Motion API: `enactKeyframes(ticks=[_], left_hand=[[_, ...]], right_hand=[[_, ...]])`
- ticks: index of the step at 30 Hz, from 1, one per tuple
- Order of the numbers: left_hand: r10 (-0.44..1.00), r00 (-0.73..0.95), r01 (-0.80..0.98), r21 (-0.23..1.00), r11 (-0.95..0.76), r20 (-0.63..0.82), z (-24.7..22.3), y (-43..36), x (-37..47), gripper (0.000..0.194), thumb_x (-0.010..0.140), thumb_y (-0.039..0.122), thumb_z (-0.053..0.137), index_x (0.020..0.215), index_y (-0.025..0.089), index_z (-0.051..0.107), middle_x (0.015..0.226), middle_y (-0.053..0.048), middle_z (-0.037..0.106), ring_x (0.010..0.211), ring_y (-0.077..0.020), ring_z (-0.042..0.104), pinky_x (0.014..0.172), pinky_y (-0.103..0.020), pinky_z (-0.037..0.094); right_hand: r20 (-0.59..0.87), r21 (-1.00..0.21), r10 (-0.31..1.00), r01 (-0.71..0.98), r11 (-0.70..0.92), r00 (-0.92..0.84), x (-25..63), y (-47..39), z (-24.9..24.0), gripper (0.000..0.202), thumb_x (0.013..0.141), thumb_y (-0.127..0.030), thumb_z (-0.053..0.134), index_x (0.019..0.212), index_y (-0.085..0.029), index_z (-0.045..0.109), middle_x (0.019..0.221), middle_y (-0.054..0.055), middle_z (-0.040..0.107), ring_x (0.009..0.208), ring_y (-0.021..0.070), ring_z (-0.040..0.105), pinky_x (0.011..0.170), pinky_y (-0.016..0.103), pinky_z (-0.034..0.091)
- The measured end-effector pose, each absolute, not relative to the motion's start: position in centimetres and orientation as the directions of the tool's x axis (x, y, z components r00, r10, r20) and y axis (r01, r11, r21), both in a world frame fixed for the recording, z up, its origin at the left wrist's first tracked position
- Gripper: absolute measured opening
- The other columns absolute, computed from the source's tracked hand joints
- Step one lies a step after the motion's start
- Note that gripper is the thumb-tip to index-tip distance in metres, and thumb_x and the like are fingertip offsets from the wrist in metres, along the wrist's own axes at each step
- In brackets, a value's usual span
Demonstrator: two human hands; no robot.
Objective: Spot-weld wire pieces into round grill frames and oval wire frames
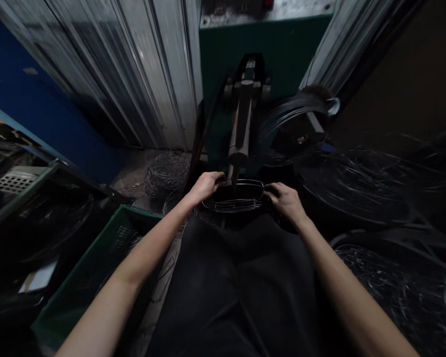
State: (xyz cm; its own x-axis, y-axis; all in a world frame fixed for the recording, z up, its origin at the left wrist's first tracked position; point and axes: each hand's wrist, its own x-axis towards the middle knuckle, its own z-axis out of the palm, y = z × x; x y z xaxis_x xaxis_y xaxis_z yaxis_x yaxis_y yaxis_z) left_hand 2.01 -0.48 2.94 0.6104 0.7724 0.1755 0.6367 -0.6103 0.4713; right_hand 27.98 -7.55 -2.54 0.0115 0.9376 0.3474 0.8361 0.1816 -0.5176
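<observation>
A rounded wire frame [241, 209] made of thin metal rods is held level above my lap. My left hand [207, 186] is closed on its left end, the thumb side close to the machine's tip. At the opposite end, my right hand [285, 197] grips the frame with fingers pinched. The pointed lower tip of a spot-welder-like machine arm [241, 126] comes down at the frame's far side, between the two hands. Whether the tip touches the wire cannot be made out in the dark.
A green plastic crate [85, 258] stands at my left, with a tangle of wire [163, 174] on the floor beyond. Coiled wire [297, 106] hangs right of the green machine body [290, 49]. Heaped wire pieces [390, 292] lie low on the right. Corrugated metal wall [152, 59] rises behind.
</observation>
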Motion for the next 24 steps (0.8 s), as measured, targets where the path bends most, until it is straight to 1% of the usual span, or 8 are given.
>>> enactKeyframes(ticks=[5,9,12,15,17,20,22,24], left_hand=[[0.803,0.578,0.649,0.515,-0.561,0.146,2.4,-0.5,-0.1,0.019,0.087,0.024,0.052,0.096,0.012,0.065,0.089,-0.004,0.065,0.083,-0.013,0.06,0.079,-0.022,0.044],[0.862,0.438,0.714,0.484,-0.506,0.257,2.7,-2.2,-1.1,0.028,0.086,0.035,0.053,0.104,0.015,0.063,0.098,-0.006,0.06,0.09,-0.0145,0.058,0.084,-0.025,0.045],[0.824,0.475,0.744,0.36,-0.564,0.31,2.9,-3.8,-0.1,0.041,0.08,0.039,0.061,0.111,0.012,0.058,0.103,-0.008,0.056,0.095,-0.0179,0.055,0.085,-0.027,0.045],[0.759,0.597,0.738,0.192,-0.647,0.26,2.8,-4.2,1.1,0.039,0.081,0.033,0.06,0.114,0.011,0.054,0.104,-0.009,0.057,0.098,-0.0203,0.053,0.085,-0.029,0.045],[0.733,0.654,0.72,0.146,-0.679,0.186,2.5,-4.0,1.4,0.033,0.083,0.027,0.057,0.112,0.011,0.055,0.101,-0.009,0.059,0.096,-0.0199,0.054,0.084,-0.029,0.044],[0.725,0.684,0.702,0.193,-0.685,0.085,2.0,-3.6,1.3,0.026,0.083,0.024,0.057,0.106,0.012,0.058,0.096,-0.008,0.062,0.091,-0.0178,0.057,0.081,-0.027,0.045],[0.729,0.68,0.699,0.232,-0.676,0.076,1.8,-3.6,1.1,0.025,0.082,0.024,0.059,0.104,0.012,0.059,0.096,-0.008,0.063,0.09,-0.017,0.059,0.08,-0.026,0.045],[0.732,0.675,0.696,0.244,-0.675,0.097,1.7,-3.7,1.0,0.025,0.082,0.022,0.059,0.104,0.011,0.059,0.096,-0.008,0.063,0.091,-0.017,0.059,0.081,-0.026,0.045]], right_hand=[[0.392,-0.504,0.918,0.819,0.274,-0.066,26.8,-8.0,-2.4,0.027,0.087,-0.037,0.047,0.085,-0.018,0.066,0.081,0.007,0.065,0.073,0.0183,0.061,0.066,0.029,0.045],[0.433,-0.359,0.893,0.885,0.296,-0.123,24.8,-9.1,-1.4,0.032,0.091,-0.037,0.04,0.086,-0.018,0.065,0.076,0.006,0.061,0.065,0.0163,0.057,0.058,0.026,0.04],[0.416,-0.253,0.899,0.933,0.257,-0.135,22.8,-9.6,-1.1,0.032,0.091,-0.032,0.037,0.084,-0.018,0.065,0.073,0.005,0.058,0.059,0.0143,0.05,0.051,0.025,0.032],[0.387,-0.187,0.908,0.95,0.251,-0.164,21.1,-10.0,-0.8,0.029,0.089,-0.026,0.036,0.085,-0.019,0.064,0.073,0.005,0.057,0.057,0.0135,0.048,0.048,0.025,0.028],[0.374,-0.2,0.91,0.943,0.267,-0.179,20.4,-10.1,-0.7,0.03,0.09,-0.029,0.037,0.086,-0.019,0.064,0.073,0.005,0.057,0.058,0.0137,0.049,0.049,0.025,0.029],[0.34,-0.252,0.926,0.934,0.255,-0.161,19.9,-10.1,-0.7,0.035,0.089,-0.045,0.04,0.083,-0.02,0.064,0.073,0.004,0.057,0.058,0.014,0.05,0.049,0.025,0.03],[0.312,-0.267,0.941,0.939,0.217,-0.129,19.9,-9.9,-0.9,0.041,0.086,-0.054,0.042,0.081,-0.02,0.064,0.071,0.004,0.057,0.057,0.0143,0.05,0.048,0.025,0.029],[0.293,-0.284,0.95,0.94,0.191,-0.105,19.9,-9.7,-1.0,0.043,0.083,-0.059,0.044,0.081,-0.021,0.064,0.07,0.003,0.058,0.057,0.0146,0.051,0.048,0.025,0.029]])
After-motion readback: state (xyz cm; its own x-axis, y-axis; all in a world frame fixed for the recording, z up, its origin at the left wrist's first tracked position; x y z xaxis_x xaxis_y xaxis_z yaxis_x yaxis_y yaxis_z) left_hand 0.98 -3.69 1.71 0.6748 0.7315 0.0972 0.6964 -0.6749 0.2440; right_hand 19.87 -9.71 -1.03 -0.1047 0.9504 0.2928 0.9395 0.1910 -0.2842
